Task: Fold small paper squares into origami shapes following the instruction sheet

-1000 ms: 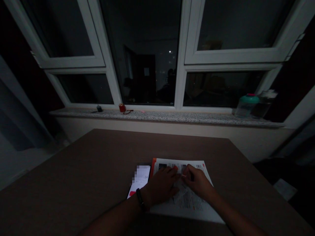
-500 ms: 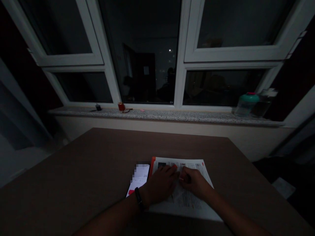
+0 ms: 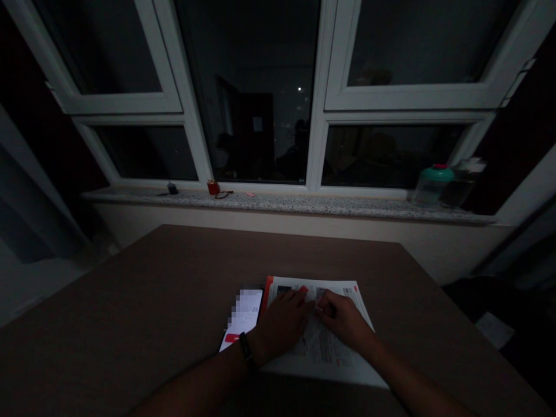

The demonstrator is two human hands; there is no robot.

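Observation:
A printed book or booklet (image 3: 347, 368) with an orange left edge lies on the brown table (image 3: 195, 272). My left hand (image 3: 284, 321), a dark band on its wrist, rests flat over the page's left part. By its fingertips is a small red thing (image 3: 303, 289). My right hand (image 3: 339, 313) is closed over the page, just right of the left fingertips; a small pale bit shows at its fingers, too dark to name. A lit phone (image 3: 245, 313) lies left of the book, partly behind my left wrist.
The granite windowsill (image 3: 282, 202) behind the table holds a red jar (image 3: 213, 187), glasses (image 3: 223, 194), a small dark bottle (image 3: 172, 188) and a teal-lidded container (image 3: 434, 184). Dark windows stand above. A pale sheet (image 3: 495, 330) lies at the right, beyond the table.
The whole view has shifted slightly. My right hand's fingers have turned a little at the page, and the number on the phone screen has changed. My left hand stays on the book.

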